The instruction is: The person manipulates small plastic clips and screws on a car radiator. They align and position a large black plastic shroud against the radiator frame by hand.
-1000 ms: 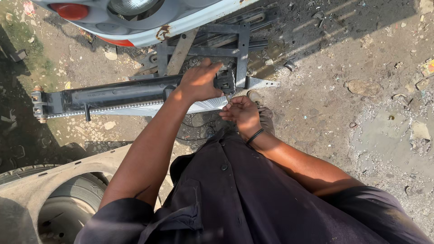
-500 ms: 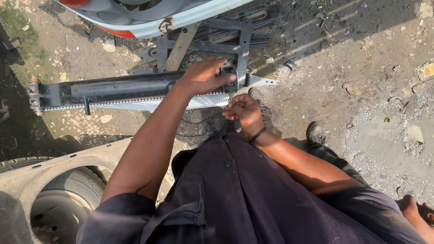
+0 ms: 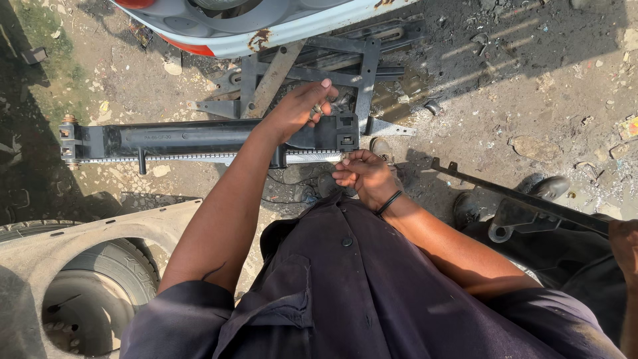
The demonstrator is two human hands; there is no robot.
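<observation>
Both hands are seen at the right end of a long black radiator (image 3: 199,141), which is held level above the dirt ground (image 3: 531,86). L hand (image 3: 297,110) is laid over the radiator's top tank near its end bracket, fingers curled down over the far edge & thumb stretched toward the bracket; a small metal piece seems pinched at the fingertips, though it cannot be told for sure. R hand (image 3: 362,176) is kept just below and right of that end, fingers curled in loosely; whether anything is gripped cannot be told. A black band (image 3: 389,203) is worn at the R wrist.

Silver fins are visible along the radiator's lower edge, w/ fittings at its far left end. Behind it, a dark steel support frame (image 3: 312,66) is spread on the ground, under the white, rust-spotted vehicle body (image 3: 286,30) at the top edge. At lower left a grey plastic wheel-arch panel (image 3: 86,239) is lying over a tyre (image 3: 100,286). At right a black metal bar w/ a bracket (image 3: 525,206) is held by another person's hand (image 3: 625,242), a dark shoe (image 3: 548,187) just behind it.

Outdoor yard: packed, oil-stained earth, scattered stones & scraps, strong sun, hard shadows.
</observation>
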